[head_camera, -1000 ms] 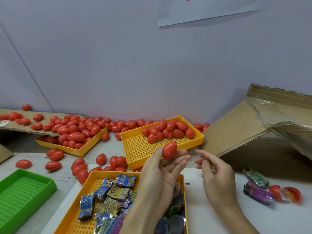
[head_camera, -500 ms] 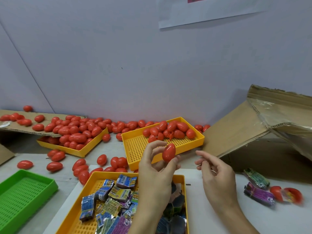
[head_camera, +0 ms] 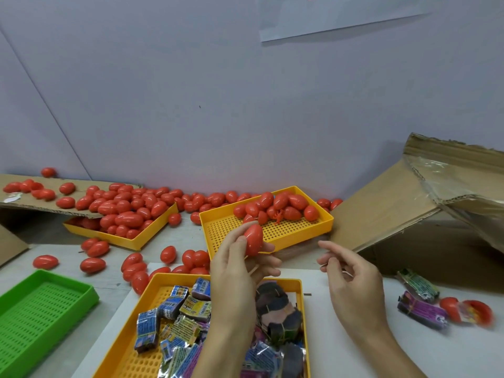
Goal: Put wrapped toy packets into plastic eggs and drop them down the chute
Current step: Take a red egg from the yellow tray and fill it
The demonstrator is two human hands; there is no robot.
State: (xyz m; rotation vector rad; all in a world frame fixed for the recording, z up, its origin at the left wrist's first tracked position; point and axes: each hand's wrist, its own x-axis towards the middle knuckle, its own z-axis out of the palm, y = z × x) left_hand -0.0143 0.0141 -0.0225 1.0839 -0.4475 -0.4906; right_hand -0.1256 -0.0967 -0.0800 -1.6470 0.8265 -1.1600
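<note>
While the left hand (head_camera: 240, 271) holds a red egg (head_camera: 253, 239) in a fingertip grip above the packet tray (head_camera: 302, 309), the right hand (head_camera: 351, 282) hangs beside it, loosely curled, holding nothing. Loose eggs (head_camera: 92, 264) litter the counter (head_camera: 354, 350); an egg tray (head_camera: 272, 236) sits just behind, cardboard chute (head_camera: 381, 208) to the right.

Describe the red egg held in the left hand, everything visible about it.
The glossy red plastic egg is closed, smooth and shiny, with a pale highlight on its upper side. It tilts, narrower end up and to the right. The left hand pinches it between thumb and fingers, above the near edge of the perforated yellow plastic tray. The right hand is apart from it.
</note>
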